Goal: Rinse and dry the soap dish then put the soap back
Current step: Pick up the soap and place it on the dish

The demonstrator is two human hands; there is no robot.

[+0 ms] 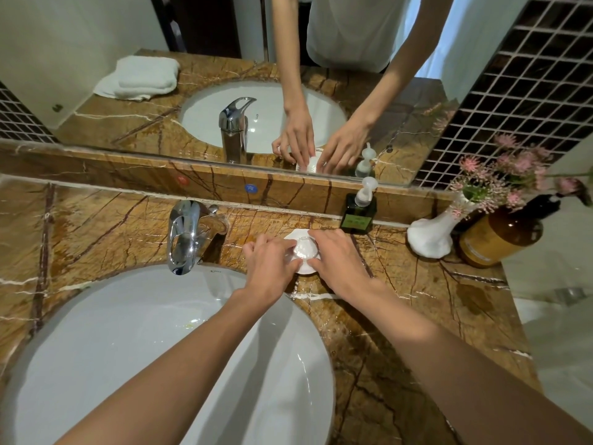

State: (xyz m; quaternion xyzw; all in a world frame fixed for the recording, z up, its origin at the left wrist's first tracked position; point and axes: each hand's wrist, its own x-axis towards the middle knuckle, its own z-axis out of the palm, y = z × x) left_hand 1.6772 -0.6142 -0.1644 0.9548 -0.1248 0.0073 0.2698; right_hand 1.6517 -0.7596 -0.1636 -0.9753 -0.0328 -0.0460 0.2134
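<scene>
Both hands on the white soap dish (pixel 298 252) on the table (pixel 417 300), right of the sink (pixel 128 332). Left hand (pixel 272 261) steadies the rim; right hand (pixel 337 258) pinches a small white lump, probably the soap (pixel 305 248), hard to tell. Basin dry-looking, faucet (pixel 183 236) off: rinsing likely not begun. Soap bottle (pixel 357 213) and vase (pixel 430 236) nearby, none blocking.

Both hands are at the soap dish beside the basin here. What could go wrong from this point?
1. The soap looks wrapped or glossy and is pinched by the left hand and right hand above the soap dish; it could slip, perhaps into the sink.
2. The dish sits near the sink's rim, so a nudge might knock it in.
3. The green bottle stands just behind; a reaching hand could tip it.
</scene>
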